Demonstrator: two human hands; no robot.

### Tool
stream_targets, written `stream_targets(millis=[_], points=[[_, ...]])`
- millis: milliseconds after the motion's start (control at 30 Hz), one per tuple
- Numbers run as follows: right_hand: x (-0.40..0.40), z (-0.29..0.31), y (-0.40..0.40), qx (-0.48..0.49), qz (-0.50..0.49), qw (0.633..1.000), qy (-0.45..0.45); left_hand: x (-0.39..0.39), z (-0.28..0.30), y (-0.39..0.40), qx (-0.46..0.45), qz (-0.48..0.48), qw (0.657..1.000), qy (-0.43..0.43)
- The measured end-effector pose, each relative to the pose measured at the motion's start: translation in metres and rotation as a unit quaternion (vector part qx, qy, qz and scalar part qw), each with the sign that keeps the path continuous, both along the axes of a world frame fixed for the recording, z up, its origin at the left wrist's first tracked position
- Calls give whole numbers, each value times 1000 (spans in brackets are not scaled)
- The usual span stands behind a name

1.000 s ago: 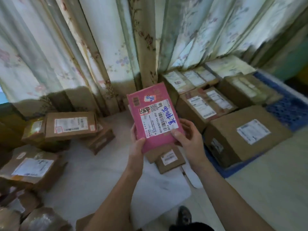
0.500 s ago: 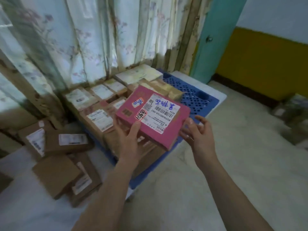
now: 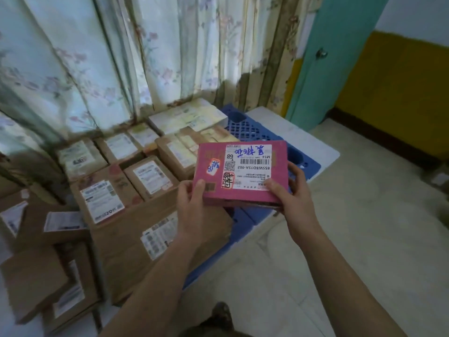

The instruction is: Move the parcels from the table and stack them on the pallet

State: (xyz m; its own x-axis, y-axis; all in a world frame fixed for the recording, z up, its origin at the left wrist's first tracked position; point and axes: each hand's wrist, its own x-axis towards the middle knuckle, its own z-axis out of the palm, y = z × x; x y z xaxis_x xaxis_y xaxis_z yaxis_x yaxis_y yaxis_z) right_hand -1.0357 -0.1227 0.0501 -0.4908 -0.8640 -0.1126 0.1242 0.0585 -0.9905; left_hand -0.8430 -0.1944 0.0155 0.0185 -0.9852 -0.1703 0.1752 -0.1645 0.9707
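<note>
Brown cardboard parcels (image 3: 136, 190) crowd the blue plastic lattice pallet's (image 3: 252, 131) left side and reach the floral curtain (image 3: 102, 59); its right part lies bare.

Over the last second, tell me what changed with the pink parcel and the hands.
The pink parcel went from upright over the table to lying flat, label up, carried rightward until it hangs over the blue pallet. The right hand, briefly open beside it half a second ago, now grips its right edge again. The left hand kept its hold throughout. The brown parcels on the pallet stayed put.
</note>
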Motion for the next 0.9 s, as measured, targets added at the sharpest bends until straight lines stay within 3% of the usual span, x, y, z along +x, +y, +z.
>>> stream_targets(millis=[133,200,333,433,600,733,900], points=[[-49,-8,-29,29,-16,999,-27,-28,-7,-17,-40,-48,995,-80],[-73,-16,-43,41,-11,998,-52,-35,-15,-23,-64,-89,979,-172],[-106,-39,-75,75,33,994,-67,-37,-27,-29,-142,-105,900,-398],[-116,-59,-101,85,89,990,-65,-41,-35,-29,-153,-41,857,-491],[-130,-100,-124,136,156,975,-80,-54,-36,-13,-67,60,829,-552],[-123,-127,-133,162,197,965,-69,-59,-43,-7,-12,60,801,-596],[-104,-135,-137,155,236,959,4,-61,-53,2,-9,68,795,-602]])
